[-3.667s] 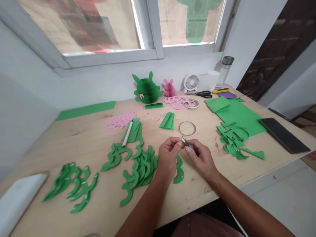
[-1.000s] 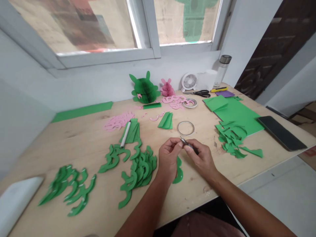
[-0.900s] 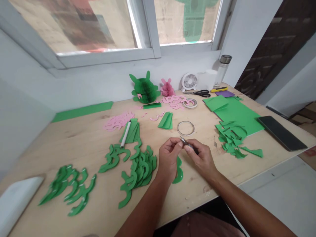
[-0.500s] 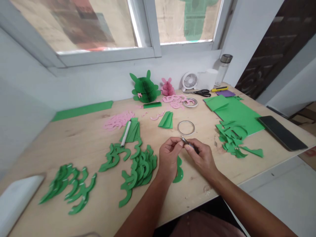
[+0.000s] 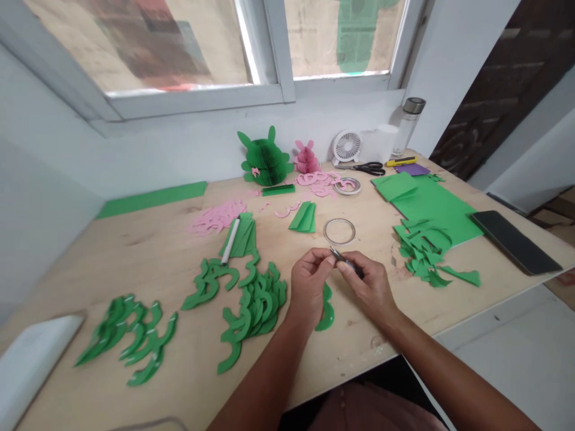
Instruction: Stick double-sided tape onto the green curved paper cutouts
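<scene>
Both hands meet over the table's front half. My right hand (image 5: pixel 368 281) is closed around a slim dark tool with a metal tip (image 5: pixel 345 262), perhaps a pen or small cutter. The fingers of my left hand (image 5: pixel 312 278) are pinched together at its tip; whether they hold anything else is hidden. Below the hands a curved green paper piece (image 5: pixel 327 311) shows beside my left wrist. A ring of thin tape (image 5: pixel 339 231) lies just beyond the fingertips. To the left sits a pile of scalloped green cutouts (image 5: pixel 260 302).
Green scraps (image 5: pixel 424 254), green sheets (image 5: pixel 442 206) and a phone (image 5: pixel 514 242) lie right. At the back are a green paper figure (image 5: pixel 265 161), a pink one (image 5: pixel 306 158), a fan (image 5: pixel 347 146), scissors (image 5: pixel 371 168) and a bottle (image 5: pixel 408 126). A marker (image 5: pixel 230 241) rests left.
The view has shifted very slightly. Both hands keep nearly the same pose, with the tool still between them.
</scene>
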Available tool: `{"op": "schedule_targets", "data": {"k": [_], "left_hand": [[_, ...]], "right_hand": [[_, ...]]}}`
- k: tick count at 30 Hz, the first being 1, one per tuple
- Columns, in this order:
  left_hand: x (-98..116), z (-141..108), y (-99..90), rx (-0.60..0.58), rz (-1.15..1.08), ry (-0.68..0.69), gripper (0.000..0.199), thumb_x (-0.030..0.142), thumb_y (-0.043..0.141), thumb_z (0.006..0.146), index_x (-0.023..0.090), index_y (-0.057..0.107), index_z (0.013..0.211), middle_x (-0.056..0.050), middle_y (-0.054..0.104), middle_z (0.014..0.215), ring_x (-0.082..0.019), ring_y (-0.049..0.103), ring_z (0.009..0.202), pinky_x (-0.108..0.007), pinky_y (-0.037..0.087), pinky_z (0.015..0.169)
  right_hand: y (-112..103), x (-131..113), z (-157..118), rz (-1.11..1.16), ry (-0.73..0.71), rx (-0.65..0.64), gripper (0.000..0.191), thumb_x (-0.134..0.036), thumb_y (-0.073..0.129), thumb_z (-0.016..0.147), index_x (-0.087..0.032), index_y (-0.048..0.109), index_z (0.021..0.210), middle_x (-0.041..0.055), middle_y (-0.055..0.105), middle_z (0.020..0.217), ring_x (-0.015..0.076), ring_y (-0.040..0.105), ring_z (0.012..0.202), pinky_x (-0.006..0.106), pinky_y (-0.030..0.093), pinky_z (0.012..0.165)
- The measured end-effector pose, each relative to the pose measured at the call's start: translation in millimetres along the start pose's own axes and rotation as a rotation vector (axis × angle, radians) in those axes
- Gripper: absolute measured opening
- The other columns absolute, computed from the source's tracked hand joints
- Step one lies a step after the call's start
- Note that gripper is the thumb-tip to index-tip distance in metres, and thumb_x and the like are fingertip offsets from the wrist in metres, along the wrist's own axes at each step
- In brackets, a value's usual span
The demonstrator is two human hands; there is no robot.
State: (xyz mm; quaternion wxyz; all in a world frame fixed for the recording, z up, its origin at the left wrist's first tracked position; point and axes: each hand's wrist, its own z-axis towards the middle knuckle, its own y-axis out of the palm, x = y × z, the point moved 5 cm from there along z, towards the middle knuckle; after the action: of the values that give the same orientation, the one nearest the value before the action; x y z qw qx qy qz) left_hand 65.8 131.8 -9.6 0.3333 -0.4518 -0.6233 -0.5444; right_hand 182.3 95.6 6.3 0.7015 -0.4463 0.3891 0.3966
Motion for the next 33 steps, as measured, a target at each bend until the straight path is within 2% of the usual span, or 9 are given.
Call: {"op": "schedule_targets", "data": {"k": [5,13,21,25,28,30,33], "left_hand": [[0.6,1.0,1.8,-0.045,0.007,0.008,0.016,0.028,0.07,0.062,0.016,0.061,0.067,0.001,0.06,0.061,-0.006,0.048,0.046,-0.015,0.032,0.038],[-0.1,-1.1,-0.2,-0.027,0.068,-0.031,0.017,0.029,0.07,0.062,0.016,0.061,0.068,0.004,0.053,0.051,-0.005,0.043,0.04,-0.014,0.026,0.033],[0.7,0.6,1.1,-0.046,0.088,-0.01,0.019,0.031,0.069,0.063,0.015,0.061,0.07,0.0,0.061,0.063,-0.005,0.044,0.043,-0.015,0.028,0.035],[1.3,1.6,1.1,-0.054,0.063,0.008,0.016,0.029,0.069,0.063,0.016,0.061,0.07,0.0,0.06,0.062,-0.007,0.049,0.05,-0.016,0.035,0.042],[2.1,3.2,1.5,-0.086,0.018,0.044,0.013,0.027,0.068,0.065,0.016,0.061,0.069,0.0,0.06,0.062,-0.01,0.053,0.057,-0.019,0.043,0.053],[2.2,4.3,1.4,-0.1,-0.017,0.06,0.012,0.026,0.067,0.065,0.016,0.061,0.069,0.0,0.059,0.062,-0.01,0.054,0.06,-0.021,0.044,0.06],[1.9,5.5,1.0,-0.107,-0.063,0.063,0.011,0.024,0.067,0.065,0.016,0.061,0.069,0.002,0.058,0.06,-0.009,0.053,0.061,-0.021,0.043,0.064]], "right_hand": [[-0.5,0.8,0.4,-0.021,-0.002,0.0,0.026,-0.037,0.054,0.084,-0.016,0.067,0.093,0.0016,0.065,0.075,0.0129,0.055,0.064,0.024,0.043,0.059],[-1.7,-0.3,-0.5,-0.015,-0.002,0.005,0.024,-0.036,0.055,0.084,-0.016,0.066,0.091,0.0018,0.066,0.076,0.013,0.056,0.065,0.024,0.043,0.06],[-7.6,4.5,0.9,-0.018,0.031,0.065,0.028,-0.038,0.056,0.083,-0.016,0.064,0.096,0.0006,0.062,0.073,0.012,0.053,0.063,0.023,0.042,0.058],[-12.5,7.1,2.6,-0.066,0.047,0.124,0.029,-0.039,0.056,0.082,-0.015,0.063,0.096,0.0014,0.062,0.074,0.0126,0.054,0.063,0.023,0.042,0.059],[-15.2,7.5,4.8,-0.162,0.052,0.117,0.028,-0.04,0.055,0.082,-0.016,0.064,0.093,0.0012,0.063,0.07,0.013,0.055,0.061,0.024,0.042,0.057],[-17.8,7.8,6.2,-0.252,0.052,0.104,0.028,-0.041,0.055,0.081,-0.016,0.065,0.091,0.0016,0.064,0.069,0.0139,0.056,0.061,0.024,0.042,0.057],[-23.1,8.0,8.2,-0.416,0.02,0.074,0.028,-0.041,0.055,0.081,-0.018,0.066,0.092,0.0045,0.068,0.077,0.0165,0.06,0.066,0.026,0.044,0.06]]}}
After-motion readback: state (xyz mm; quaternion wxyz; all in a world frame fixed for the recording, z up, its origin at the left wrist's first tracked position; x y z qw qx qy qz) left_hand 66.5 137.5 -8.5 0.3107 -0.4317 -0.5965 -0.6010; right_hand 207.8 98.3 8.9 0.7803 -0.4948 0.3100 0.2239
